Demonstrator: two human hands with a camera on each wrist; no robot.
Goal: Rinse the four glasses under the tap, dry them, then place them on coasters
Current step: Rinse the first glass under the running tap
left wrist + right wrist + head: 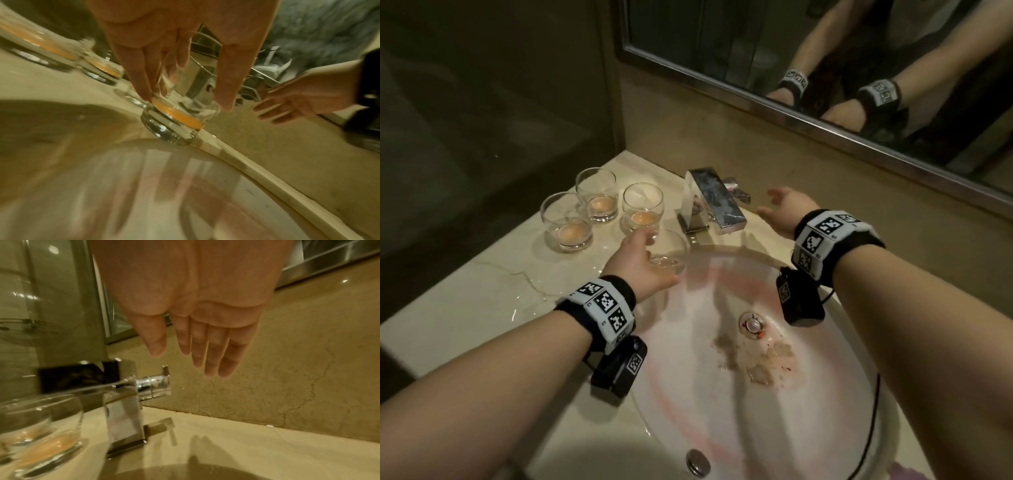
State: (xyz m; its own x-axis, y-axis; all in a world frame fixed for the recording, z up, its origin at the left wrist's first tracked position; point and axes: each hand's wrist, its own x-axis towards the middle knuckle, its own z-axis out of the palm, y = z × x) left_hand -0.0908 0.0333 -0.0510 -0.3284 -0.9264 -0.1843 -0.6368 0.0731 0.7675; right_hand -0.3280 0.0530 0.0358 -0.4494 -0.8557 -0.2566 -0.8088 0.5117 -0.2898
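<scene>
- While my left hand fingers grip one glass beside the tap, I ready it for rinsing.
- My right hand reaches open-fingered past the tap, presumably for its lever.

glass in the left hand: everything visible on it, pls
The held glass is a clear, short tumbler with a thick base and a little orange liquid at the bottom. The left hand grips it from above, fingertips around the rim. It is tilted, at the sink's left edge, beside the tap.

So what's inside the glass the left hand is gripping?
A shallow orange layer sits at the bottom of the glass that the left hand grips; the fingers cover part of its wall.
</scene>
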